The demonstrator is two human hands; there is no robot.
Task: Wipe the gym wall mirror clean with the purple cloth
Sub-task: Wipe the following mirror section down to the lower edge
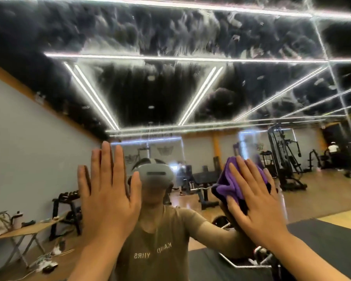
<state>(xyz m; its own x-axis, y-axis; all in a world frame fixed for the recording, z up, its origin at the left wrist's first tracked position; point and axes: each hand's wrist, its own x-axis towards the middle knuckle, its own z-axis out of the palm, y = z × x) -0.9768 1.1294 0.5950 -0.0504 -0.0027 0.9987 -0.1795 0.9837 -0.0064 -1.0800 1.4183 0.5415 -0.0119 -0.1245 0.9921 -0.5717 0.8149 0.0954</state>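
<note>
The wall mirror (170,94) fills the whole view, and its upper part is covered in hazy smears and streaks. My left hand (107,191) lies flat against the glass with straight, spread fingers and holds nothing. My right hand (255,201) presses the bunched purple cloth (231,185) against the mirror with straight fingers, to the right of my reflection. Part of the cloth is hidden under that hand.
A vertical seam (332,78) between mirror panels runs down the right side. The glass reflects a folding table (26,228) with bags at left, a dumbbell rack (67,199), benches, a cable machine (286,159) and a person far right.
</note>
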